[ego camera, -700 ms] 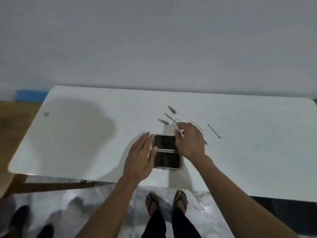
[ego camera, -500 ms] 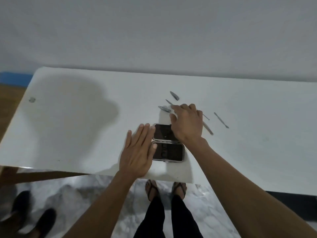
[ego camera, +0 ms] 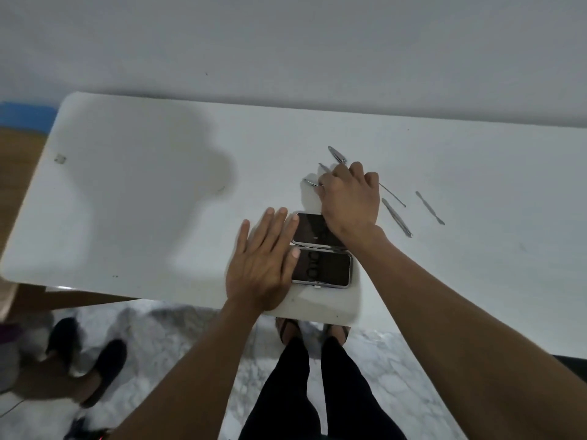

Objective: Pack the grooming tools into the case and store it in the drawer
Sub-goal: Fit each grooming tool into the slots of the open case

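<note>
A dark case (ego camera: 327, 268) with a metal rim lies open flat on the white table (ego camera: 143, 217), near its front edge. My left hand (ego camera: 263, 262) rests flat, fingers apart, on the case's left side. My right hand (ego camera: 349, 198) reaches past the case with its fingers curled down over small metal tools; what it grips is hidden. Poking out by its fingers are a nail clipper (ego camera: 336, 154), a thin file (ego camera: 324, 168) and another small tool (ego camera: 310, 182). To the right lie a thin probe (ego camera: 394, 195), tweezers (ego camera: 397, 217) and a cuticle pusher (ego camera: 429, 207).
A pale wall runs behind the table. Below the front edge are a marble floor, my sandalled feet (ego camera: 313, 331) and another person's dark shoes (ego camera: 95, 366). A blue object (ego camera: 25, 115) and wooden surface sit at far left.
My right hand has moved forward from the case's far half onto the cluster of small tools and curled its fingers over them. My left hand has stayed on the case.
</note>
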